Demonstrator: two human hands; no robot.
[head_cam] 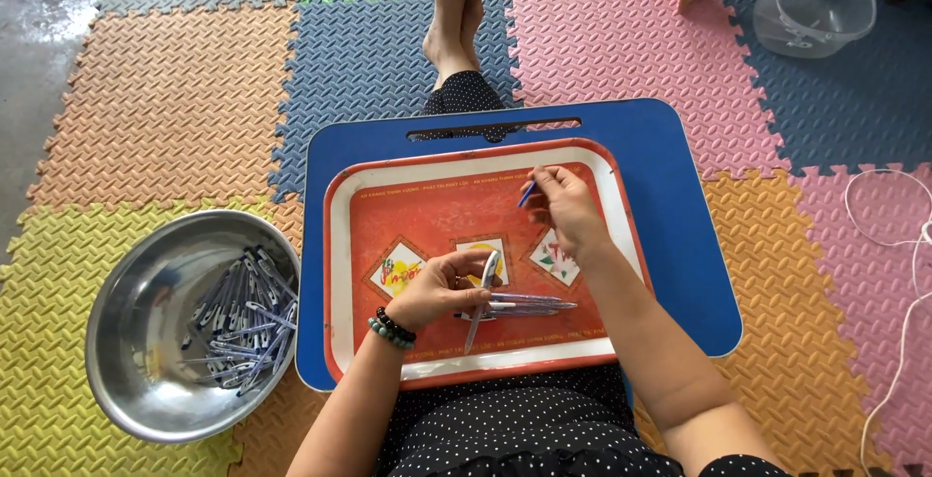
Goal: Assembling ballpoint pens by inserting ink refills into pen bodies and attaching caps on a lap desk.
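Observation:
A red tray [427, 205] with a white rim rests on a blue lap table [670, 166] across my legs. My left hand [439, 288] grips a clear pen barrel [481, 307] that points down toward me. Just right of it, a few more clear pen barrels [529, 304] lie on the tray. My right hand [566, 207] hovers over the tray's upper right and pinches a small blue pen piece [526, 194] between its fingertips.
A steel bowl [146, 341] with several blue-and-clear pens [243, 327] sits on the foam floor mats at my left. A clear plastic tub [814, 6] stands at the far right, and a white cord [903, 244] runs along the right edge.

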